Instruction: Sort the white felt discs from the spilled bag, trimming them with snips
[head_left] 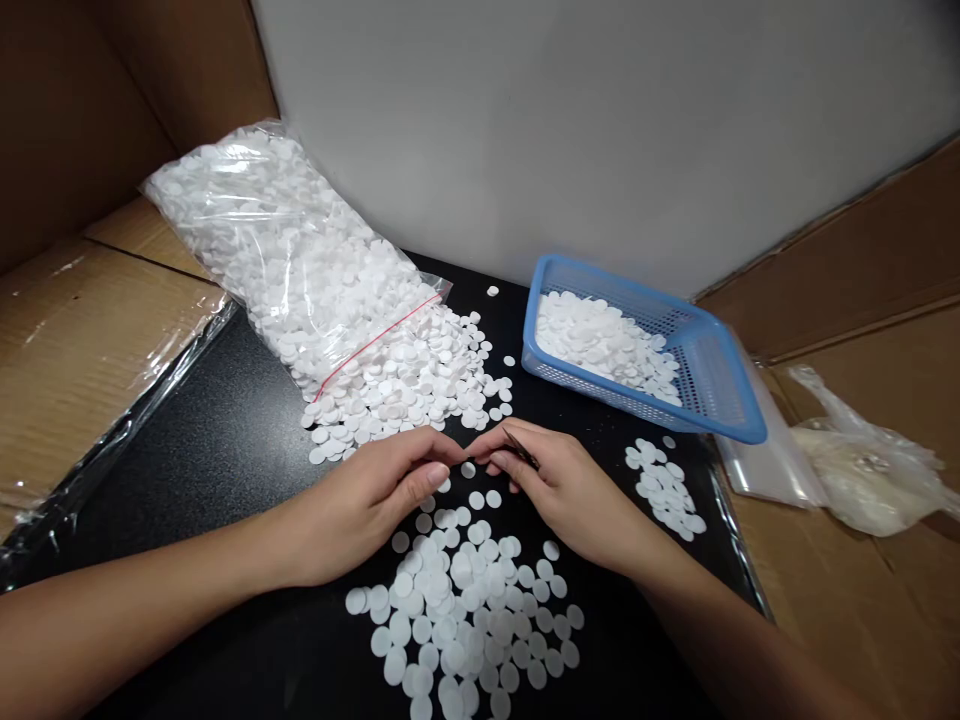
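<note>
In the head view my left hand (375,500) rests over the black tabletop, its index finger stretched forward and its thumb a little apart; I see nothing held in it. Its index fingertip meets the fingertips of my right hand (574,480). A small dark pointed tool, like tweezers (523,448), is gripped between the thumb and fingers of that right hand. Just below the meeting fingertips lies a single white round disc (469,469). Closer to me spreads a loose pile of thin white discs (480,610). Another heap of discs (405,385) lies just beyond my left hand.
A large clear zip bag (277,240) full of white discs leans at the back left, its mouth spilling onto the black table (217,430). A blue basket (720,390) with discs stands back right. A small disc group (666,490) and plastic bags (862,470) lie at right.
</note>
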